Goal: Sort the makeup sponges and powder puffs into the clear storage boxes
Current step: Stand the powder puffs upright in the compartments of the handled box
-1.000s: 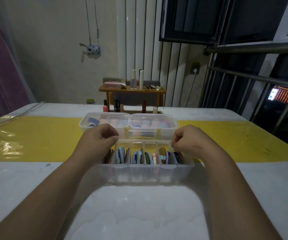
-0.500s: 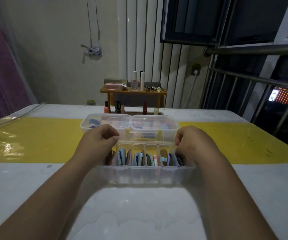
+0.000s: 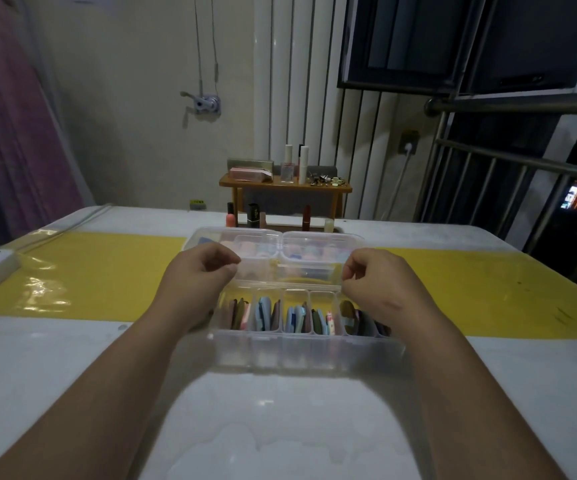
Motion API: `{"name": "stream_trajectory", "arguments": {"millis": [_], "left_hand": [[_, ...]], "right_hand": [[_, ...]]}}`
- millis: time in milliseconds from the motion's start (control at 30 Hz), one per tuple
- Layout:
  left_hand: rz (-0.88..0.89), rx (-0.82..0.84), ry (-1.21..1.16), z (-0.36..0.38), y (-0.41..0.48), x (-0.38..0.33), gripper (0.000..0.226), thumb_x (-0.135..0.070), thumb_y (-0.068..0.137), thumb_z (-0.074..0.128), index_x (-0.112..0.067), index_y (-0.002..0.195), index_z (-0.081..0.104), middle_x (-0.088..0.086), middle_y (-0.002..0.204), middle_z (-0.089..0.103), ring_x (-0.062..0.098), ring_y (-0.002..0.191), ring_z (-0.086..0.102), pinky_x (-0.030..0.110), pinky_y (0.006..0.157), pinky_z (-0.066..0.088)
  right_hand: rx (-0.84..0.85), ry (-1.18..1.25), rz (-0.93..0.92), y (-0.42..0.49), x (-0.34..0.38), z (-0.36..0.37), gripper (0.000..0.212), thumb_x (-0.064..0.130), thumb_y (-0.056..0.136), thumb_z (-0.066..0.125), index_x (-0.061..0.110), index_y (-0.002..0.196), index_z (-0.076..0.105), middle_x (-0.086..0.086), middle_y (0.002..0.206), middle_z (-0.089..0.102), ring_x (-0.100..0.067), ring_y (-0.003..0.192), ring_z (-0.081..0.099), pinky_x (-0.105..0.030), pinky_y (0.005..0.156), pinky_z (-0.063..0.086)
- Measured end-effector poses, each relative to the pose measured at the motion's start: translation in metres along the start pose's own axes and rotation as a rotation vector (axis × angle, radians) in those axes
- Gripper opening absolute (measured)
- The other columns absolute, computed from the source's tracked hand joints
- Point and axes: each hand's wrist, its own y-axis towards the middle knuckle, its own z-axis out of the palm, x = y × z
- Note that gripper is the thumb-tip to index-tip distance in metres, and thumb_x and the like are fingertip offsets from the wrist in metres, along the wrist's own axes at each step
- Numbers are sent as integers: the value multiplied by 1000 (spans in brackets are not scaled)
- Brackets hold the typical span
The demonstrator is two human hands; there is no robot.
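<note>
**Closing the filled near box**

The near box sits on the white table straight in front of you. Its row of slots is packed with sponges and puffs standing on edge. Your left hand and right hand are both curled, and each seems to pinch one end of the clear lid, which is raised along the box's far edge.

This reads as the closing step, and the sorting looks about done. Next you likely swing the lid toward you, keep both ends even, and press it onto the near rim. Watch for tall puffs snagging it.

The far box lies just behind with its lids down, so there is little room rearward; whether the two touch, cannot tell. A yellow strip runs under it, and lipsticks stand near the far table edge. The bare table toward you and on both sides gives room.
</note>
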Motion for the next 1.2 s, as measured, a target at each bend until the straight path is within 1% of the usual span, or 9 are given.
{"name": "stream_trajectory", "arguments": {"millis": [133, 200, 267, 367, 500, 600, 767, 900, 1200], "left_hand": [[-32, -31, -53, -13, 5, 7, 21, -2, 85, 67, -21, 81, 72, 5, 82, 72, 29, 84, 69, 49, 85, 56], [-51, -63, -55, -19, 8, 11, 26, 1, 84, 66, -23, 77, 71, 2, 84, 72, 22, 83, 68, 42, 85, 56], [-73, -80, -35, -21, 10, 14, 28, 3, 86, 64, -22, 78, 70, -1, 84, 71, 11, 72, 64, 30, 71, 51], [-113, -92, 48, -29, 13, 22, 25, 0, 88, 64, -22, 79, 70, -4, 76, 66, 7, 59, 52, 26, 58, 41], [-216, -22, 236, -38, 16, 32, 22, -7, 84, 70, -27, 76, 68, 0, 85, 71, 20, 83, 64, 32, 78, 50], [-273, 72, 509, -37, 16, 34, 16, -11, 79, 68, -26, 74, 67, -1, 86, 70, 20, 85, 63, 29, 72, 49], [-350, 183, 652, -39, 15, 32, 14, -15, 72, 73, -18, 80, 62, 4, 80, 66, 21, 77, 61, 29, 62, 48], [-305, 196, 747, -41, 10, 31, 19, -19, 74, 74, -18, 84, 58, 2, 85, 63, 20, 81, 58, 30, 63, 46], [-340, -65, 197, -47, 20, 31, 15, -5, 80, 69, -12, 83, 57, 12, 78, 65, 25, 68, 52, 32, 60, 42]], "right_hand": [[6, 61, -100, 2, 19, 10, 14, 16, 84, 60, 29, 79, 65, 11, 78, 60, -10, 75, 57, -28, 63, 48], [10, 90, -137, 4, 30, 14, 14, 18, 86, 60, 30, 84, 66, 13, 82, 60, -7, 76, 56, -27, 66, 50], [35, 94, -159, 7, 37, 16, 13, 20, 87, 61, 32, 90, 67, 14, 86, 60, -6, 80, 57, -26, 68, 51], [101, 96, -181, 11, 48, 21, 13, 21, 90, 60, 31, 95, 68, 13, 91, 61, -7, 86, 58, -30, 78, 56], [138, 125, -204, 15, 59, 31, 12, 22, 92, 60, 30, 96, 67, 11, 93, 63, -8, 87, 59, -32, 81, 57], [96, 176, -211, 13, 52, 38, 13, 22, 92, 60, 32, 94, 67, 14, 90, 63, -5, 84, 59, -29, 78, 55], [38, 271, -211, 8, 32, 42, 15, 19, 92, 60, 32, 90, 68, 13, 83, 65, -4, 78, 60, -21, 66, 47], [-12, 312, -221, 8, 30, 40, 13, 20, 92, 61, 29, 91, 70, 11, 83, 65, -6, 80, 60, -24, 69, 52], [-21, 308, -229, 8, 29, 42, 13, 19, 93, 60, 28, 91, 69, 12, 83, 64, -6, 78, 58, -21, 65, 46]]}}
